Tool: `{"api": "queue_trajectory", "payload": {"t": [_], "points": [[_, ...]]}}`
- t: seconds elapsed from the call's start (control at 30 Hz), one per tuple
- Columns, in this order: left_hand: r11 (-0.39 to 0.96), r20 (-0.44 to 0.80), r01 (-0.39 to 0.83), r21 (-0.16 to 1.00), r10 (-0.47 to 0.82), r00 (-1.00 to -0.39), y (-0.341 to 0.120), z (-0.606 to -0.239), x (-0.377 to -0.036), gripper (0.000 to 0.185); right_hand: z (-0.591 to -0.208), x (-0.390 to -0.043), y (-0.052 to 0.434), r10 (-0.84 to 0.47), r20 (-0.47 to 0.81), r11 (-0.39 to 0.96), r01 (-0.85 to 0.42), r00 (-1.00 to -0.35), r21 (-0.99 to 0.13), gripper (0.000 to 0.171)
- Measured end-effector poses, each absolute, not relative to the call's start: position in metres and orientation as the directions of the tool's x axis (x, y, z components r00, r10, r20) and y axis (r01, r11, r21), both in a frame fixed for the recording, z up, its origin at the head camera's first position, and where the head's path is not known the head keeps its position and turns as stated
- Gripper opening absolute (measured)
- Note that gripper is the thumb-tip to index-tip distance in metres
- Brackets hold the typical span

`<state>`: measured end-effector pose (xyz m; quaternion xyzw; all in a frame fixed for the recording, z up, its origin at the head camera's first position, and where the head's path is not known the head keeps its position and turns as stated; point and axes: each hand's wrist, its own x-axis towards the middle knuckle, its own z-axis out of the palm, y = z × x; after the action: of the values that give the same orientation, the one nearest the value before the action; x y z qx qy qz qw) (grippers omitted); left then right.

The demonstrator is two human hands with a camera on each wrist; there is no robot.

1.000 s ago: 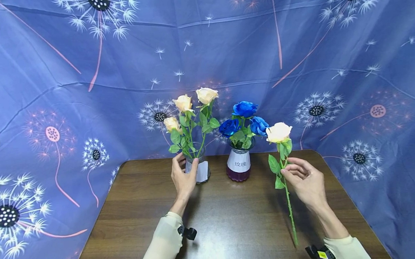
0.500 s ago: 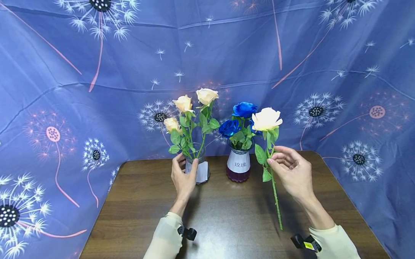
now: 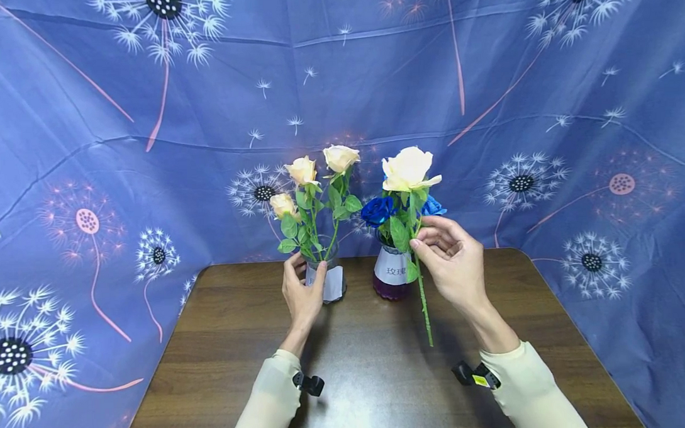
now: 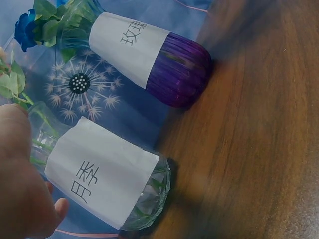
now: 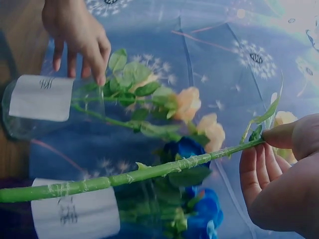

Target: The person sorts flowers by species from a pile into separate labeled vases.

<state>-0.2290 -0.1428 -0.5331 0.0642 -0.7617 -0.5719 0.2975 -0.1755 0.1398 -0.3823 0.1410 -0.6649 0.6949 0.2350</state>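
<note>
Right hand [image 3: 454,263] pinching long-stemmed cream artificial rose [image 3: 407,169], raised upright just before purple labelled vase of blue roses [image 3: 392,274]. Left hand [image 3: 302,292] gripping clear glass vase of peach roses [image 3: 329,279], left of purple vase.

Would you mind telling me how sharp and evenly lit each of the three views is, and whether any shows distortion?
Head view: sharp and evenly lit, wide-angle bending in the backdrop folds, a soft sheen on the table. Left wrist view: dim, the clear vase label readable, the wood grain smeared. Right wrist view: the rose stem fairly sharp, the vases behind soft, and the top right corner washed out by glare.
</note>
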Motion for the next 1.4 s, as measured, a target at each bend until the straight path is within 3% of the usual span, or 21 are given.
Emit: {"api": "queue_trajectory", "payload": {"t": [0.57, 0.77, 1.4], "points": [[0.324, 0.367, 0.235, 0.916, -0.442, -0.819, -0.143, -0.532, -0.229, 0.063, -0.349, -0.205, 0.088, 0.038, 0.536, -0.119, -0.536, -0.843, -0.836, 0.048], [0.328, 0.367, 0.234, 0.915, -0.440, -0.819, -0.143, -0.532, -0.229, 0.063, -0.343, -0.217, 0.074, 0.030, 0.584, -0.118, -0.583, -0.812, -0.804, 0.048], [0.323, 0.364, 0.234, 0.917, -0.438, -0.822, -0.143, -0.533, -0.229, 0.062, -0.307, -0.237, 0.037, 0.094, 0.674, -0.190, -0.678, -0.733, -0.710, 0.045]]}}
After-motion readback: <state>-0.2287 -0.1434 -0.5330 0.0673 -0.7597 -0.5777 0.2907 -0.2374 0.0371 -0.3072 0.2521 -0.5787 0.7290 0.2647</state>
